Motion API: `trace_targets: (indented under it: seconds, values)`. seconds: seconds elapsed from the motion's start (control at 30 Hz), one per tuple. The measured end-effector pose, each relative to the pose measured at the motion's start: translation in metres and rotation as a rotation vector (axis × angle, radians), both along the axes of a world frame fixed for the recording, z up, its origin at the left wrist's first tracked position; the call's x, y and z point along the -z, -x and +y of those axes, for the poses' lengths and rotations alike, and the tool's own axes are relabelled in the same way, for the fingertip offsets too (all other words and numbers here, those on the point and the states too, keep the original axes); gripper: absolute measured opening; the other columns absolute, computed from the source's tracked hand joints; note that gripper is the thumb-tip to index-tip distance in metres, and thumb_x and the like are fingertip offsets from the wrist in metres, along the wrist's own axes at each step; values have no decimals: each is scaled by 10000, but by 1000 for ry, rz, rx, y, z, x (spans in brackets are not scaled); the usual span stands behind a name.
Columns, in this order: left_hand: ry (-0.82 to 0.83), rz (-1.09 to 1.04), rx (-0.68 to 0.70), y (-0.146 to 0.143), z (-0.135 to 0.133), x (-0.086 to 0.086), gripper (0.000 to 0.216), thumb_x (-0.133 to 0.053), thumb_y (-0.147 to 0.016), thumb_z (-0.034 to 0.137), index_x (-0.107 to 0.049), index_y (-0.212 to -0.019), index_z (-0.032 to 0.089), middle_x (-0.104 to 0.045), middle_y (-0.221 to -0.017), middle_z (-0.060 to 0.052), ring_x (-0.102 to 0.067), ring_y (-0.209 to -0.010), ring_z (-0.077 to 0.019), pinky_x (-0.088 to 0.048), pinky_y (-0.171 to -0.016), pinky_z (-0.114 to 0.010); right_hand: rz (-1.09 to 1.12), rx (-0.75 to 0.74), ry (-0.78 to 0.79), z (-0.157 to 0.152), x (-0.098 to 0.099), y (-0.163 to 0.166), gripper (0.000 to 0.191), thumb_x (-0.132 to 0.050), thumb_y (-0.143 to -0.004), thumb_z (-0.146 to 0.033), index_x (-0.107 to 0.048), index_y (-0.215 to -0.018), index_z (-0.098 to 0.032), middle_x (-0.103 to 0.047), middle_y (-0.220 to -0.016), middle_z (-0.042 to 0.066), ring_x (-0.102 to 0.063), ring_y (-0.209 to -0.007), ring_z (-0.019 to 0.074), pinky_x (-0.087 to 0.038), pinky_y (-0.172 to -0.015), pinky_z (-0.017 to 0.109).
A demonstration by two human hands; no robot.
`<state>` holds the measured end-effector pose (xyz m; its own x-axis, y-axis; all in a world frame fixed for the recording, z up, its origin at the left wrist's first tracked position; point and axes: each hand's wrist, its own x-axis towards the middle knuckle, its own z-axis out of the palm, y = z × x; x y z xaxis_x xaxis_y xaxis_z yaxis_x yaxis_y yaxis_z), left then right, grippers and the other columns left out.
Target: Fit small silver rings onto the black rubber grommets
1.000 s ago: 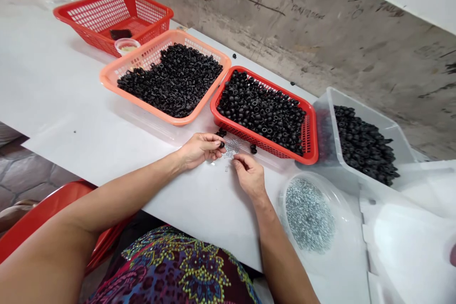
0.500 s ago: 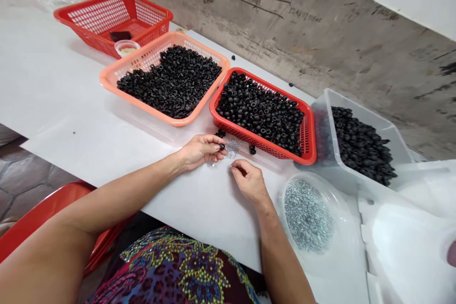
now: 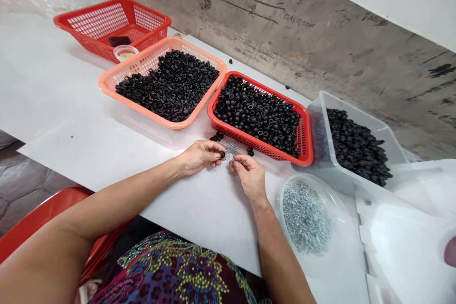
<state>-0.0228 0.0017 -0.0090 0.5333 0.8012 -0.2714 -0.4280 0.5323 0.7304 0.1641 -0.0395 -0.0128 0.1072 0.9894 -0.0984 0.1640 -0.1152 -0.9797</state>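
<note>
My left hand [image 3: 200, 157] pinches a small round black part [image 3: 223, 154] between thumb and fingers, its end facing right. Just to the right, my right hand [image 3: 250, 175] has its thumb and fingertips pressed together; what they hold, if anything, is too small to make out. A little pile of tiny silvery pieces [image 3: 231, 148] lies on the table behind the fingertips. Several loose black parts [image 3: 217, 136] rest left of that pile, and a few more black parts [image 3: 250, 151] sit to its right, beside the red basket [image 3: 263, 144].
The red basket and an orange basket [image 3: 138, 108] hold many black parts. A clear bin [image 3: 329, 149] of black pieces and a round tub [image 3: 280, 209] of silvery bits stand right. At the back left are another red basket [image 3: 85, 38] and a small cup [image 3: 125, 51].
My right hand has moved up and left, its fingertips now close to the black part. My left hand still holds that part. The whole view has shifted slightly.
</note>
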Motion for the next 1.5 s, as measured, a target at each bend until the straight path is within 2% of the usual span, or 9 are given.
trace_targets:
  seconds: [0.13,0.33,0.6,0.73,0.87,1.07,1.17,1.37,1.5]
  values:
    - [-90,111,-52,-4,-3,2,210,-719,-662,107,-674,-867,110,-671,-716,-33,-591,-574,-101,-429,-560,-239,-68,-30,-46,-6,-7,7,172,-639,-764,-320,-665,-867,-185,-702,-768,35,-643,-657,157,-545,-644,305]
    - [-265,285,-74,-9,-9,-4,179,-670,-670,61,-686,-841,113,-661,-718,-12,-561,-612,-98,-441,-621,-245,-280,-59,-281,-12,-11,13,101,-571,-819,-226,-669,-831,-208,-687,-860,35,-631,-800,168,-520,-761,306]
    - [-406,406,-37,-12,-13,-5,163,-613,-685,24,-691,-792,120,-660,-737,-14,-574,-700,-116,-449,-696,-245,-393,-80,-393,-14,-11,14,105,-546,-834,-204,-650,-832,-211,-655,-846,43,-605,-781,171,-514,-746,320]
    - [-408,366,-24,-12,-14,-4,166,-625,-683,33,-698,-796,129,-668,-747,-15,-579,-702,-112,-450,-693,-240,-307,-99,-242,-14,-14,12,78,-601,-794,-249,-656,-837,-214,-656,-788,28,-592,-699,161,-513,-667,303]
    - [-372,282,36,-10,-15,-4,123,-653,-684,71,-699,-783,126,-643,-692,-7,-547,-625,-93,-427,-615,-227,-93,-142,-33,-10,-16,7,189,-699,-711,-318,-656,-851,-200,-633,-697,0,-575,-626,140,-496,-589,267]
    - [-328,210,146,-6,-15,-5,89,-693,-670,122,-693,-759,116,-594,-590,9,-510,-541,-80,-396,-532,-215,138,-236,145,-4,-11,0,319,-784,-616,-396,-637,-802,-183,-643,-674,-1,-537,-548,116,-438,-502,241]
    - [-305,177,162,-6,-15,-3,124,-716,-669,154,-689,-781,109,-617,-593,-5,-538,-534,-88,-421,-530,-223,199,-242,171,-5,-13,0,324,-793,-609,-396,-640,-797,-181,-628,-641,-7,-502,-514,104,-388,-467,229]
    - [-148,33,107,-4,-10,-2,292,-763,-658,160,-681,-935,118,-679,-725,-44,-610,-573,-110,-468,-545,-245,193,-27,65,-3,-15,-8,292,-724,-672,-433,-644,-805,-185,-611,-638,1,-505,-522,117,-407,-482,255]
    - [-18,-72,37,3,-3,-5,251,-755,-661,118,-684,-901,113,-701,-784,-70,-624,-604,-109,-482,-579,-244,-30,191,-55,0,-8,-22,244,-655,-728,-402,-634,-814,-174,-604,-634,3,-499,-526,124,-412,-493,258]
